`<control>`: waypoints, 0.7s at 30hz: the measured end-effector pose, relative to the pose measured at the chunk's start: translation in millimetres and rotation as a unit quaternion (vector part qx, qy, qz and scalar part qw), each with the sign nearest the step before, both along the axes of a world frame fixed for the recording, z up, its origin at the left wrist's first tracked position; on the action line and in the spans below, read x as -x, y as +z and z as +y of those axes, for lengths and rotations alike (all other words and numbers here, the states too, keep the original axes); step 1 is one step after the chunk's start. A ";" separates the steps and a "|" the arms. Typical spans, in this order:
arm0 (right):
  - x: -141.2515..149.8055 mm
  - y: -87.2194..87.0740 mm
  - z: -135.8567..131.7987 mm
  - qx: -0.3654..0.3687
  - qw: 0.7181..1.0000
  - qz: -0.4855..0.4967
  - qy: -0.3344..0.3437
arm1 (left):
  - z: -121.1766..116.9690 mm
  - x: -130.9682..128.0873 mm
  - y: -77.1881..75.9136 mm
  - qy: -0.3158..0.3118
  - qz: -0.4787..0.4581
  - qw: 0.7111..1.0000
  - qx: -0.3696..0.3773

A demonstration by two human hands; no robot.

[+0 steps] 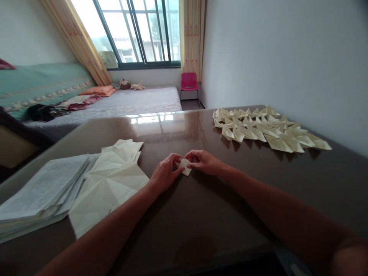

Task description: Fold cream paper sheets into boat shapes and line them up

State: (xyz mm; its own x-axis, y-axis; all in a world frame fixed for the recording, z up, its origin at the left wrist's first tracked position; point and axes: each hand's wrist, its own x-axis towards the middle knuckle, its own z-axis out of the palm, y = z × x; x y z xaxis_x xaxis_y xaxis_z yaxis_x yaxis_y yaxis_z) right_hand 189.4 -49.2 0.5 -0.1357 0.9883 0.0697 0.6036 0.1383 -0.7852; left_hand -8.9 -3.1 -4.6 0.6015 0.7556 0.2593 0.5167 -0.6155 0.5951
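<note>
A small folded piece of cream paper (184, 166) lies on the dark brown table (201, 214) near its middle. My left hand (164, 173) pinches its left side with curled fingers. My right hand (202, 161) grips its right side, fingers closed over the top edge. Both forearms reach in from the bottom of the view.
Several folded cream paper boats (267, 128) lie spread at the far right of the table. At the left sit creased cream sheets (110, 182) and a stack of printed paper (40, 195). Beyond the table are a bed (123, 101), a pink chair (189, 82) and a window.
</note>
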 end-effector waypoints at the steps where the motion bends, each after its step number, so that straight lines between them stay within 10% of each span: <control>1: -1.3 1.3 -0.4 0.004 0.999 0.037 0.013 | 0.0 -0.5 1.6 0.000 -0.012 1.000 0.015; 21: 3.4 9.6 -9.5 -0.157 0.984 0.070 -0.043 | 1.8 1.4 12.0 0.006 -0.123 0.992 0.012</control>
